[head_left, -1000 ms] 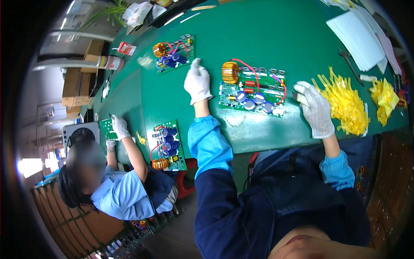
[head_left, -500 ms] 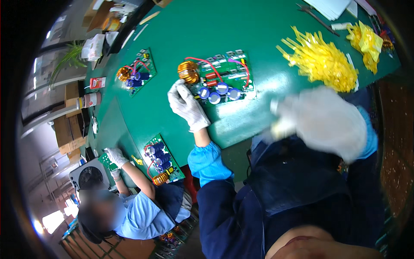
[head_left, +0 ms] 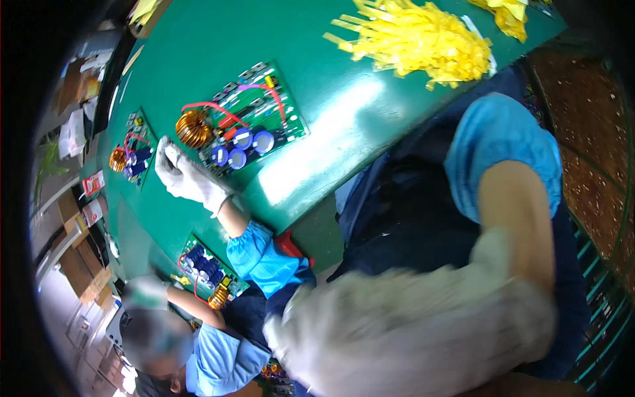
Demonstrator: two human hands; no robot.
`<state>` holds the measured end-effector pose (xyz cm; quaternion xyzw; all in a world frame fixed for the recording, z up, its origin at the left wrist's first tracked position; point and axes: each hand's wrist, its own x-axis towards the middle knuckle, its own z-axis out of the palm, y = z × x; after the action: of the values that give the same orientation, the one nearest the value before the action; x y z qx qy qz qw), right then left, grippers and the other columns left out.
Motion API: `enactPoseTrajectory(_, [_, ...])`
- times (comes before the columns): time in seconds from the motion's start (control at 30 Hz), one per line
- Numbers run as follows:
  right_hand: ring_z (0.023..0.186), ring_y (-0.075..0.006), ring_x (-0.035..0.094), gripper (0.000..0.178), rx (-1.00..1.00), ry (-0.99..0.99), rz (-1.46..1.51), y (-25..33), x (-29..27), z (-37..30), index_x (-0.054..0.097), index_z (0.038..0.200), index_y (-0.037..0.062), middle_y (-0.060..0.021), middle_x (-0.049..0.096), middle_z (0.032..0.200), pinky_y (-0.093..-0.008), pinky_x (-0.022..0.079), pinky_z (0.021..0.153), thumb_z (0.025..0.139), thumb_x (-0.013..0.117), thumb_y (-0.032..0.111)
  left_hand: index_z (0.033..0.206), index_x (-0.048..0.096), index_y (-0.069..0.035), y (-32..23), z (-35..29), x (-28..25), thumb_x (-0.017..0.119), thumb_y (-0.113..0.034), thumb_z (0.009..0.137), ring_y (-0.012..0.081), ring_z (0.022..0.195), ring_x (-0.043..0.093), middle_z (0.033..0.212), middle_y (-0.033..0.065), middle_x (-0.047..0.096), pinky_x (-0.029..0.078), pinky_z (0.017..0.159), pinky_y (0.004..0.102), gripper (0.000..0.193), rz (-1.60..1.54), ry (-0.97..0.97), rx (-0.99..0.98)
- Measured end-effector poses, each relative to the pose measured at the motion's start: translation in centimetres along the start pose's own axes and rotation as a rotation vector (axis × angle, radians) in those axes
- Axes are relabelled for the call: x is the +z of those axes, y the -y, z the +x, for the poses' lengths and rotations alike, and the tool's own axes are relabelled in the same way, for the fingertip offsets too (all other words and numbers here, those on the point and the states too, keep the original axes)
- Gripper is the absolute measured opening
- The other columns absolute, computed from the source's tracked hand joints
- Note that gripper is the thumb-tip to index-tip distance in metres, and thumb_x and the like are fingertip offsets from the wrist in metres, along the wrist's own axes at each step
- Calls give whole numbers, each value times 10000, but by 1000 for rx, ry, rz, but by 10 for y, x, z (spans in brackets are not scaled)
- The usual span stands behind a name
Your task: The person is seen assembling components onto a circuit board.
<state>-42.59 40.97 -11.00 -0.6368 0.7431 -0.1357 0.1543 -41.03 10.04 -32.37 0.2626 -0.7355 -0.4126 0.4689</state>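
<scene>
My left hand, in a white glove, lies at the table's near side beside a green circuit board. Its fingers are loosely bent with a small gap between them, and nothing shows in them. Close to the fingertips, but apart from them, is the board's copper coil. Blue round capacitors and red wires stand out on that board. My right hand, also gloved in white, is raised close in front of my body. Motion smears its fingers, so whatever they may hold is hidden.
A heap of yellow tape strips lies at the table's far right, with more yellow film beyond. Another board sits to the left and a third nearer a co-worker in a light blue shirt. A red stool stands below the edge.
The view has swung, so the table sits higher and farther left. My right hand has come from near the table edge up toward my body. My left hand now sits slightly away from the coil.
</scene>
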Motion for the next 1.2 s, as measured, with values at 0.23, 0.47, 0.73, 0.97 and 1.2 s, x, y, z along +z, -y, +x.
enactPoseTrajectory(0.23, [592, -244, 634, 259, -116, 8, 212, -91, 63, -1, 686, 1073, 61, -67, 624, 731, -363, 480, 500, 868, 617, 203, 1254, 650, -30, 11, 26, 9, 471, -321, 1058, 178, 1102, 613, 1224, 89, 649, 470, 985, 328, 394, -109, 526, -190])
enactPoseTrajectory(0.47, [756, -274, 674, 342, 477, -544, 534, -161, 143, 30, 622, 1287, 78, -139, 678, 851, -363, 517, 695, 1026, 490, 256, 1219, 641, -43, -2, -6, 22, 484, -294, 1053, 195, 1026, 628, 1141, 111, 676, 481, 921, 326, 339, -47, 397, -269])
enactPoseTrajectory(0.73, [933, -263, 678, 426, 707, -681, 675, -167, 156, 60, 628, 1216, -35, -176, 704, 1030, -341, 526, 829, 990, 606, 326, 1260, 604, 13, -31, -14, 15, 560, -228, 1028, 170, 1121, 607, 1200, 102, 655, 427, 1027, 300, 337, -256, 536, -452])
enactPoseTrajectory(0.97, [1008, -169, 651, 393, 548, -676, 795, -152, 148, 55, 624, 1279, -7, -123, 681, 1193, -291, 511, 904, 945, 672, 194, 1100, 724, -87, -28, -11, 14, 711, -32, 871, 162, 920, 648, 1005, 74, 677, 519, 873, 281, 236, 158, 528, 337])
enactPoseTrajectory(1.2, [685, -26, 486, 387, 770, -532, 1190, -133, 123, 37, 643, 1276, 35, 25, 602, 899, -171, 362, 584, 951, 624, 245, 1136, 654, 34, -71, -16, -8, 685, 47, 857, 140, 907, 644, 1031, 104, 682, 527, 809, 267, 281, -432, 607, -274])
